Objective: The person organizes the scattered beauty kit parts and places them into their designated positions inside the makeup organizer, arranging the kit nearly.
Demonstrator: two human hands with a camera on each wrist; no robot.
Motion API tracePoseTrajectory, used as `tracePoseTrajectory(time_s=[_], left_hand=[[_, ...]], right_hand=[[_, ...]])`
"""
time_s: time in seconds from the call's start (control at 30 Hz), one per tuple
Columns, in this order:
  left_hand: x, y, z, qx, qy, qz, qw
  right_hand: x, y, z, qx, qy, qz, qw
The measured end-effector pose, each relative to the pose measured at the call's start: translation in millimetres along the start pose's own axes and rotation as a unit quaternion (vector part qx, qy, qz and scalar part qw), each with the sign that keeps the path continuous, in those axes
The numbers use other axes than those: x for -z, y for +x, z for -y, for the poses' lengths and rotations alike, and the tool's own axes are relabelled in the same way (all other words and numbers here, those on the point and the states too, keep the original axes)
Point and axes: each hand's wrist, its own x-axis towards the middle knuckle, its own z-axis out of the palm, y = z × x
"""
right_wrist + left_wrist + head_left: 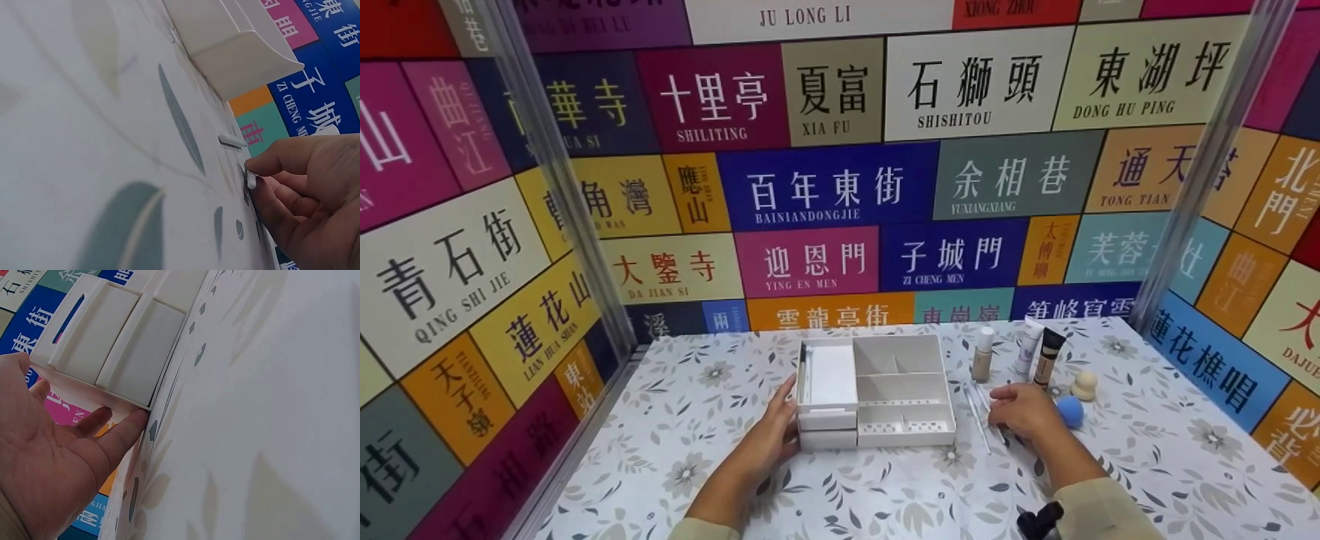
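A white desktop organizer (pixel 906 351) with open compartments and small drawers stands on the table. Along its left side rests my left hand (pixel 776 426); in the left wrist view, the fairly straight fingers (pixel 121 433) touch the organizer's side near its bottom edge. To the organizer's right, my right hand (pixel 1026 411) is low over the tabletop. Thumb and index finger pinch a slim white stick (pixel 251 179), seen in the right wrist view; most of its length is hidden. Another slim white stick (pixel 232 140) lies on the table between that hand and the organizer.
Behind the right hand stand a foundation bottle (pixel 982 355), a white tube (pixel 1028 349) and a black-capped tube (pixel 1048 360). A beige sponge (pixel 1084 385) and a blue sponge (pixel 1069 412) sit right of it. The floral-covered table (pixel 660 435) meets sign-covered walls.
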Motion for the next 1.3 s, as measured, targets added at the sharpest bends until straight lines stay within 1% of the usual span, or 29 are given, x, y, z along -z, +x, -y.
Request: tracePoseTrajectory(time_s=[0.23,0.3,0.37,0.47,0.57,0.7,0.87,0.93,1.1,1.17,1.3], left_hand=[[1.0,0.8,1.8,0.000,0.001,-0.001,1.0000],[0.9,0.7,2.2,-0.002,0.001,-0.001,1.0000],[0.7,0.4,2.0,-0.004,-0.003,0.001,1.0000],[0.1,-0.1,2.0,-0.012,-0.010,0.009,0.9998],[-0.5,-0.8,1.3,-0.014,-0.015,0.012,0.9997],[-0.7,-1.4,-0.3,-0.007,-0.008,0.007,0.9999],[0.0,-1.0,-0.5,-0.003,-0.002,0.006,1.0000],[0.5,-0.7,-0.4,-0.001,-0.001,0.006,1.0000],[1.7,0.6,0.1,0.006,0.003,0.000,1.0000],[2.2,1.0,0.4,0.008,0.006,-0.003,0.9999],[2.6,1.4,1.2,0.007,0.009,-0.004,0.9999]], right_hand=[[3,-0.4,0,-0.033,0.041,-0.011,0.9986],[4,-0.4,1,-0.042,0.069,-0.014,0.9966],[4,-1.0,3,-0.046,0.111,-0.006,0.9928],[1,-2.0,8,-0.049,0.178,0.011,0.9828],[-1,-3.5,12,-0.047,0.211,0.025,0.9760],[-3,-6.5,20,-0.044,0.232,0.035,0.9710],[-5,-12.9,34,-0.026,0.276,0.058,0.9590],[-6,-15.9,40,-0.019,0.281,0.068,0.9572],[-14,-22.6,59,-0.010,0.271,0.073,0.9599],[-19,-25.2,67,-0.007,0.277,0.074,0.9580],[-29,-30.8,81,0.004,0.295,0.090,0.9511]])
